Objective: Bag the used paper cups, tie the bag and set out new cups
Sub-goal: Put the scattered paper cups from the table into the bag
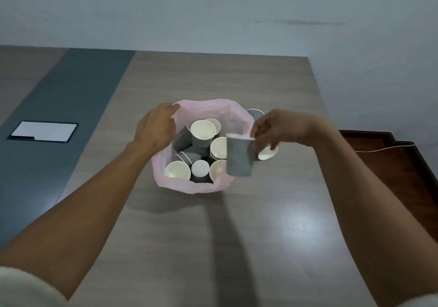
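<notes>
A pink plastic bag [189, 185] stands open in the middle of the wooden table [237, 235]. Several grey paper cups with white insides [203, 130] lie jumbled inside it. My left hand [156, 126] grips the bag's left rim and holds it open. My right hand [275, 128] pinches the rim of one grey cup [239, 157], blurred, hanging upright over the bag's right edge. Another cup [267, 153] lies on the table just right of the bag, under my right hand. The rim of one more cup [256, 113] shows behind the bag.
A dark grey strip [71, 117] runs along the table's left side, with a rectangular hatch plate [43, 131] set in it. To the right stands dark red wooden furniture [391, 164] with a thin white cable [384, 149]. A pale wall rises behind the table.
</notes>
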